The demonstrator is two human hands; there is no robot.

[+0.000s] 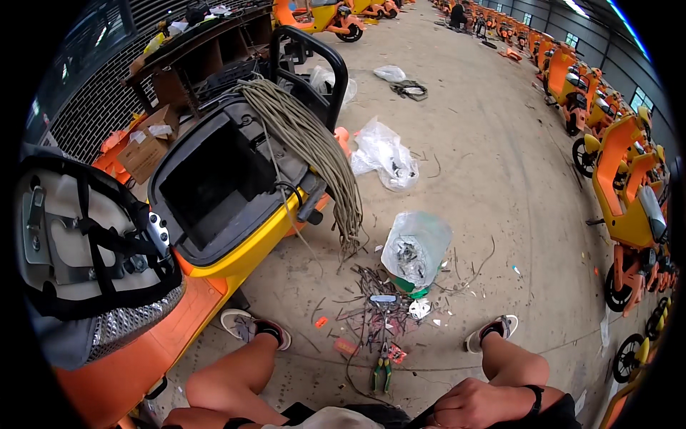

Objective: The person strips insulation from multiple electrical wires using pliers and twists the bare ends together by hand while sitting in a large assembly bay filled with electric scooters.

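My right hand point(464, 406) rests by my right thigh with its fingers curled in. Anything inside them is hidden. My left hand does not show; only skin and a dark band appear at the lower edge. On the floor between my feet lie pliers point(382, 373) with green and yellow handles, jaws away from me. Beyond them is a heap of dark cut strips point(368, 297) with a pale blue, oblong piece point(383, 298) on it. A translucent tub point(436, 232) leans there, tilted, with crumpled clear plastic inside.
At left stands an orange and yellow scooter point(250, 254) with an open seat compartment point(214, 186), raised seat point(64, 243) and coiled rope point(307, 136). Plastic bags point(379, 146) lie ahead. More scooters point(618, 186) line the right; a cluttered workbench point(221, 36) stands far left.
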